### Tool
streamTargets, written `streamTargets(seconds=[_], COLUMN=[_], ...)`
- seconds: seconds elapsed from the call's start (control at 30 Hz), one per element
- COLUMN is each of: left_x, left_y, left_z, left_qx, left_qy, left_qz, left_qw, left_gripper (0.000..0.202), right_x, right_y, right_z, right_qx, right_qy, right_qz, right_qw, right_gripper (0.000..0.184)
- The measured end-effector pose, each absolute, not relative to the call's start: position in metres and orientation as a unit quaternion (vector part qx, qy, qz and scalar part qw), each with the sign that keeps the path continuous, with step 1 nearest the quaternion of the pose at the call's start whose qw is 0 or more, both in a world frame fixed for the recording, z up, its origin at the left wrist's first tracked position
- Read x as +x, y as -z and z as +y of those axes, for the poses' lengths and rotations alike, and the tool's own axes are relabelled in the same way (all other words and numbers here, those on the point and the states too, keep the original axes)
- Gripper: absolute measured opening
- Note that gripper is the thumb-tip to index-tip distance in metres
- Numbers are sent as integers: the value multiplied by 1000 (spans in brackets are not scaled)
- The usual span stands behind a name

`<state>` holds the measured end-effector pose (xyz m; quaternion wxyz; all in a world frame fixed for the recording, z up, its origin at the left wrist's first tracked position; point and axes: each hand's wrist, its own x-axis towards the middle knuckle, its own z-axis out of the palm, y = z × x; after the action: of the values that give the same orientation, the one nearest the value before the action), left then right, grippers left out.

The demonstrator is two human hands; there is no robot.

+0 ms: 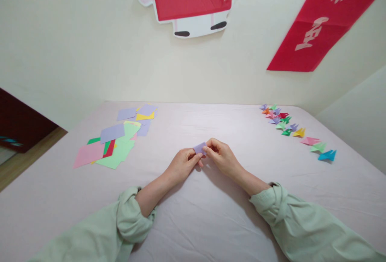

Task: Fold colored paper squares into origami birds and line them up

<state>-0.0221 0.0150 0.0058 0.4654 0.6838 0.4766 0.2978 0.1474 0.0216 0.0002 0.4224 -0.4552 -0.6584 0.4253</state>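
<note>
A small folded lilac paper [199,147] is pinched between both hands at the middle of the pale pink sheet [211,213]. My left hand [181,164] grips its left edge with thumb and fingers closed. My right hand [221,156] grips its right edge, fingers curled over it. Both hands rest low on the sheet, and both forearms come out of rolled pale green sleeves.
Loose flat paper squares [116,141] in pink, green, lilac, yellow and red lie spread at the left. Several small folded paper pieces [289,127] in mixed colours run in a row at the right, ending in a blue one [327,155]. Red banners hang on the wall behind.
</note>
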Motion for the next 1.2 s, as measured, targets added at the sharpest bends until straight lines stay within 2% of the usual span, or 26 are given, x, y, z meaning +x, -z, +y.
streamTargets(seconds=[0.3, 0.47, 0.6, 0.8, 1.2], left_x=[-24, -23, -22, -25, -26], left_y=[-10, -5, -4, 0, 3], left_z=[14, 17, 19, 22, 20], left_qx=[701, 685, 658, 644, 639], left_qy=[-277, -291, -316, -337, -340], left_qz=[465, 450, 463, 471, 465], left_qw=[464, 493, 502, 500, 510], left_gripper=[33, 21, 26, 33, 38], right_x=[147, 150, 149, 150, 154], right_y=[-2, 2, 0, -3, 6], right_z=[22, 24, 24, 25, 29], right_qx=[-472, -479, -478, -438, -414], right_qy=[-417, -394, -392, -461, -517], right_qz=[-651, -658, -664, -646, -625], right_qw=[424, 426, 421, 422, 414], right_gripper=[21, 23, 24, 30, 25])
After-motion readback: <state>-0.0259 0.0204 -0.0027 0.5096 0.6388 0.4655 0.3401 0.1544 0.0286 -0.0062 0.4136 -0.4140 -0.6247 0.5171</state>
